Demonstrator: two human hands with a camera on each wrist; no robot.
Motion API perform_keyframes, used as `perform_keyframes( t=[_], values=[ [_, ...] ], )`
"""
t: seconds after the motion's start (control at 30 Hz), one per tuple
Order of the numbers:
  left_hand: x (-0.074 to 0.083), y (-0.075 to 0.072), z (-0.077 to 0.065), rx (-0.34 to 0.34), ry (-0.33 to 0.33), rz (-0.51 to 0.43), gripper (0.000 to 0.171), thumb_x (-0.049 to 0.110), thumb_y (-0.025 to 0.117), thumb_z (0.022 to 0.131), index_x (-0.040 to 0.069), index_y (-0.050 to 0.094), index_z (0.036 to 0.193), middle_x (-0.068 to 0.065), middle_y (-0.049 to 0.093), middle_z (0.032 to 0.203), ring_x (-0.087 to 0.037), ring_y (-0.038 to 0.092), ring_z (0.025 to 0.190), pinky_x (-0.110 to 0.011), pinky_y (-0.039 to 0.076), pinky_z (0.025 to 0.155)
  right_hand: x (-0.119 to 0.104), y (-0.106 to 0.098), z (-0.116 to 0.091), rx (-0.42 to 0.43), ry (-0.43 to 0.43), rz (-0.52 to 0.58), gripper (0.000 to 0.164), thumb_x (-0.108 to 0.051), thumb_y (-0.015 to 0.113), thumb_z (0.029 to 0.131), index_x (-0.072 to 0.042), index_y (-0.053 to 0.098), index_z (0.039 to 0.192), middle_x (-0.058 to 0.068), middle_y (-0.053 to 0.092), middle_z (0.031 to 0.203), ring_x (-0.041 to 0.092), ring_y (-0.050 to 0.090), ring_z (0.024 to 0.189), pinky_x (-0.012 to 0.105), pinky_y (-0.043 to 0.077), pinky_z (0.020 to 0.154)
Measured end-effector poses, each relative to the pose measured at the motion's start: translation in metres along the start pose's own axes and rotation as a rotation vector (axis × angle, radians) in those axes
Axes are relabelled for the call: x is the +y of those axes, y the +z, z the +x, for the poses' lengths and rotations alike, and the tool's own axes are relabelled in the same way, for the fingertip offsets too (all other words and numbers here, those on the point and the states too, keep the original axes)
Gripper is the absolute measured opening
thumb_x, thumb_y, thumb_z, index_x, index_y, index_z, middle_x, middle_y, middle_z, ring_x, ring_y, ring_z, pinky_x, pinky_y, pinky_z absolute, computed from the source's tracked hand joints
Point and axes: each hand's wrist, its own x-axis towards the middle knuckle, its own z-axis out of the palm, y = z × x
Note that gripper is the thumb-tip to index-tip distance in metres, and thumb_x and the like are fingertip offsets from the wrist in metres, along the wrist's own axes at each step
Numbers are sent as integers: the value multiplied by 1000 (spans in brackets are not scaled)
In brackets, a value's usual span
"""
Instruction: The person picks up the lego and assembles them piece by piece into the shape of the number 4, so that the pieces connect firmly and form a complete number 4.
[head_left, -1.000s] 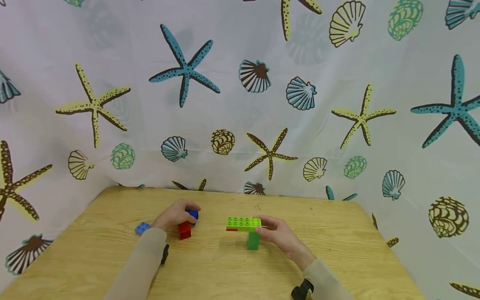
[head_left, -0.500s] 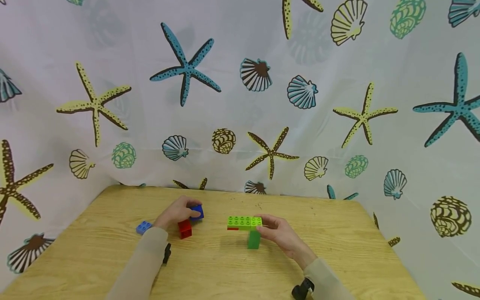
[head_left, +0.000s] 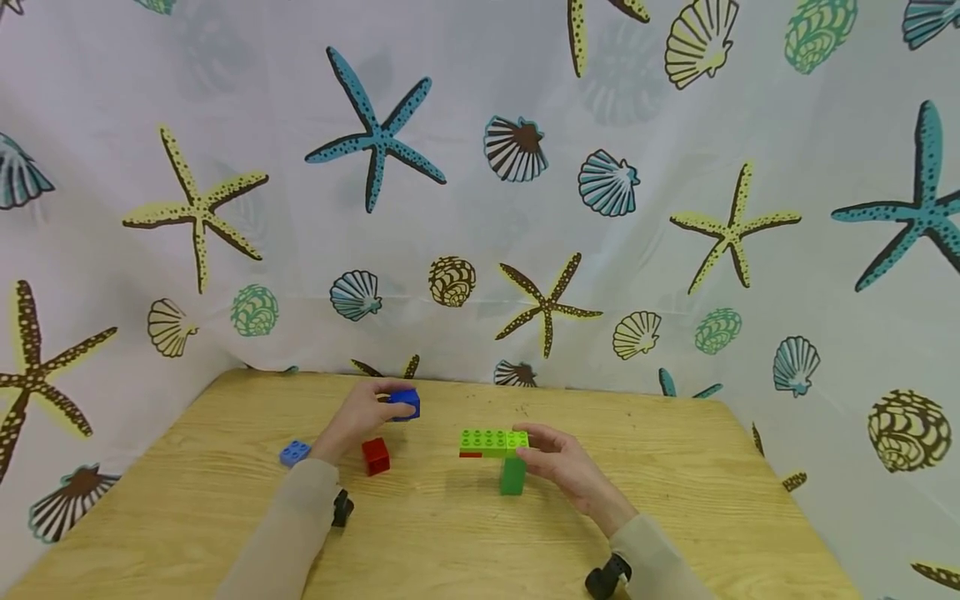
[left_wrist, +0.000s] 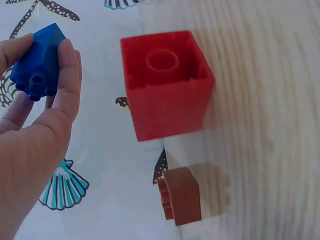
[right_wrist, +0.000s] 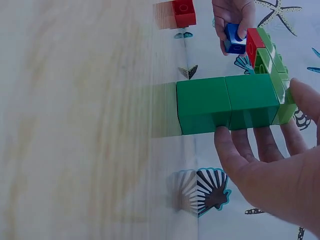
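My left hand [head_left: 360, 417] pinches a blue toy brick [head_left: 406, 402] between thumb and fingers, raised over the far part of the table. In the left wrist view this brick [left_wrist: 44, 57] is tilted with its studs toward the palm. My right hand [head_left: 573, 471] grips the top end of a brick structure. Two stacked green bricks [right_wrist: 227, 104] form its column, standing on the table. Lime bricks [head_left: 486, 442] lie across the top and overhang to the left, with a red brick [right_wrist: 254, 44] fixed beneath the overhang's far end.
A loose red brick [head_left: 377, 457] lies on its side by the left forearm, its hollow underside facing me. A light blue brick [head_left: 295, 452] sits left of that arm. The left wrist view also has a brown brick [left_wrist: 181, 196]. Behind the table [head_left: 712, 483] hangs a patterned curtain [head_left: 465, 217].
My left hand has lifted the blue brick and carried it to the right, away from the loose red brick. The right hand keeps its hold, with the structure in place.
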Motion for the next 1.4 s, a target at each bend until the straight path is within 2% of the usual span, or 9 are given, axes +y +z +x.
perform_keyframes(
  t=[0.17,0.3,0.4,0.67,0.9,1.23,1.4],
  values=[
    [8,7,0,23,-29,13,46,20,70,89,9,60,133,-21,48,141,-40,49,125,-51,46,102,0,0,-1,0,5,12,54,-22,67,94,-5,50,142,12,57,133,15,61,113,41,49,101],
    [13,12,-2,37,-44,-37,47,17,71,88,7,59,133,-22,46,142,-42,48,125,-53,45,103,0,0,-1,-3,1,11,56,-24,67,94,-5,49,143,12,57,134,15,61,113,40,49,100],
    [16,16,-4,44,-49,-76,47,14,72,87,5,60,131,-21,48,141,-40,50,123,-50,46,102,0,0,0,-7,-5,10,57,-25,67,94,-5,48,143,13,56,134,15,61,114,40,49,100],
    [19,23,-7,20,22,-142,52,8,73,86,0,54,134,-24,51,135,-36,54,113,-37,55,88,2,1,1,-2,-3,16,54,-25,68,93,-7,52,140,11,57,132,15,60,113,42,48,101],
    [31,30,-11,7,6,-194,51,12,74,86,7,56,133,-19,48,137,-37,50,117,-40,52,93,1,0,0,-4,-6,27,58,-27,69,92,-6,50,142,11,58,131,15,60,112,42,48,101],
    [48,50,-19,-1,45,-170,51,14,76,84,11,58,132,-17,50,139,-38,50,124,-52,44,103,-1,1,-1,-5,-2,32,59,-27,69,92,-6,49,143,9,59,129,14,61,110,43,48,101],
    [52,62,-22,34,61,-122,52,17,78,83,11,57,130,-16,56,135,-37,55,122,-51,48,100,0,1,1,5,8,35,58,-26,68,93,-5,49,143,10,58,130,14,61,110,42,48,101]
  ],
)
